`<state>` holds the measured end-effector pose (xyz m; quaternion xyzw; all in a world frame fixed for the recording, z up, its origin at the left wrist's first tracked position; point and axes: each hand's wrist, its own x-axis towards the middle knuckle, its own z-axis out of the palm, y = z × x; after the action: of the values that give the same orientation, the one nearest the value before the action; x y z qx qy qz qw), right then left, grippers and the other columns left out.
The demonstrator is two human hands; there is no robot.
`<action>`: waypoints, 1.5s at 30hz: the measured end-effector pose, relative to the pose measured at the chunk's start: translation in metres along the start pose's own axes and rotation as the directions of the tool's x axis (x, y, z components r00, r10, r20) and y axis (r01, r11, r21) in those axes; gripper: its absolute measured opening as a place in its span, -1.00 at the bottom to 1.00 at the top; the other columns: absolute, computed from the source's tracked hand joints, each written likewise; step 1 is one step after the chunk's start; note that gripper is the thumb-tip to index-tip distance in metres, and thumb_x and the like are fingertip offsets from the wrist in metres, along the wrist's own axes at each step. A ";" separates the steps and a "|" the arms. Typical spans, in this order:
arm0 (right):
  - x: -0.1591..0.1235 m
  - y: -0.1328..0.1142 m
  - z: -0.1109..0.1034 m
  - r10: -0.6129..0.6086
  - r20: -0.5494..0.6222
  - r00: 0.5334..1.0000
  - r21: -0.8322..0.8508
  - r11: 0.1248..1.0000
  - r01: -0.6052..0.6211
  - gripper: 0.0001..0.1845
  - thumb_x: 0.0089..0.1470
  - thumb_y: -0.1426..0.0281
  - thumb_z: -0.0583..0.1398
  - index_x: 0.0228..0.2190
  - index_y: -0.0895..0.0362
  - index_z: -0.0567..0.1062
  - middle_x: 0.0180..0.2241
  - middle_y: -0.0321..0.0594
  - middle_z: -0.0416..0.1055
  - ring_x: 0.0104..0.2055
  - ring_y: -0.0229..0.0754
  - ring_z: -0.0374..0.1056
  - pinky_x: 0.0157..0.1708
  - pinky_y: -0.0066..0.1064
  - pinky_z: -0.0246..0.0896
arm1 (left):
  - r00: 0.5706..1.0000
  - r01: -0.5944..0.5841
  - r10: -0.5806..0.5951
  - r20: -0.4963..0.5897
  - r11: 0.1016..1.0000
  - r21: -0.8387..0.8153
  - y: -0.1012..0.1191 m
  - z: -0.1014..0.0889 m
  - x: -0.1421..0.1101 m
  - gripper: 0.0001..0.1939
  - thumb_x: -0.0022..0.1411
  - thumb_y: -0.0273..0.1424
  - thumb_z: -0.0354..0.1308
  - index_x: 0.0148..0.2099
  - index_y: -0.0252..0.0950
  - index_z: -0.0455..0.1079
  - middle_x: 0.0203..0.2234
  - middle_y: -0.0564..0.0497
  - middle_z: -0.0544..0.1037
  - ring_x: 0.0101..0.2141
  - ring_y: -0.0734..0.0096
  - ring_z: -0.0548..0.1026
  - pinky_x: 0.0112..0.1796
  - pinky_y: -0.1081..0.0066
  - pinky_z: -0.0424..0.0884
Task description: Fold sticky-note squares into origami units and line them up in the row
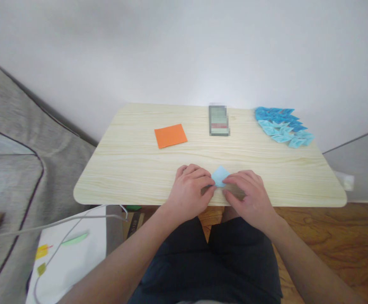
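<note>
A small light blue piece of folded paper lies near the table's front edge, one corner pointing away from me. My left hand pinches its left corner between thumb and fingers. On the other side, my right hand has its index fingertip on the paper's lower right edge, with the thumb just below. Fingertips cover parts of the lower edges, so the folds there are hidden.
The pale wood table stands against a white wall. On it are an orange paper rectangle, a blurred phone-like device, and dark blue folded pieces beside light blue ones. A cable hangs at left by a grey sofa.
</note>
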<state>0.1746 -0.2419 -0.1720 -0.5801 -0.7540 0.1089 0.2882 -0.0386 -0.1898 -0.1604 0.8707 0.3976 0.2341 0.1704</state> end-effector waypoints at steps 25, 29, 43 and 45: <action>0.017 -0.001 0.007 0.122 0.001 0.993 0.011 0.992 -0.122 -0.95 0.12 0.33 0.32 -0.32 -0.06 0.55 -0.20 -0.19 0.49 -0.12 0.02 0.40 -0.14 0.00 0.23 | 0.966 0.258 -0.258 0.014 0.966 0.028 0.001 0.006 0.013 -0.86 0.32 -0.25 0.21 -0.29 -0.15 0.45 -0.30 -0.01 0.53 -0.21 0.18 0.40 -0.17 0.08 0.27; 0.018 -0.002 0.007 0.135 0.007 0.991 0.014 0.991 -0.135 -0.93 0.11 0.34 0.33 -0.32 -0.06 0.54 -0.21 -0.19 0.49 -0.12 0.03 0.40 -0.14 0.01 0.23 | 0.964 0.263 -0.264 0.038 0.964 0.033 0.001 0.006 0.014 -0.85 0.33 -0.25 0.20 -0.30 -0.15 0.43 -0.32 -0.01 0.54 -0.21 0.17 0.40 -0.19 0.07 0.26; 0.019 -0.002 0.006 0.142 0.050 0.989 -0.022 0.990 -0.141 -0.96 0.16 0.32 0.31 -0.33 -0.03 0.52 -0.22 -0.17 0.48 -0.12 0.01 0.39 -0.14 -0.03 0.20 | 0.963 0.263 -0.265 0.039 0.963 0.053 0.001 0.007 0.018 -0.84 0.33 -0.26 0.18 -0.32 -0.17 0.40 -0.34 -0.02 0.52 -0.23 0.16 0.39 -0.21 0.07 0.22; 0.019 -0.002 0.006 0.139 0.046 0.989 -0.026 0.990 -0.138 -0.95 0.15 0.32 0.31 -0.33 -0.02 0.52 -0.22 -0.17 0.47 -0.13 0.00 0.39 -0.13 -0.04 0.20 | 0.963 0.263 -0.265 0.044 0.964 0.049 0.001 0.007 0.018 -0.83 0.34 -0.26 0.17 -0.32 -0.17 0.40 -0.34 -0.02 0.51 -0.23 0.16 0.38 -0.21 0.08 0.21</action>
<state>0.1663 -0.2235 -0.1700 -0.6315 -0.7198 0.1340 0.2550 -0.0241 -0.1777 -0.1604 0.8190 0.5105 0.1791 0.1911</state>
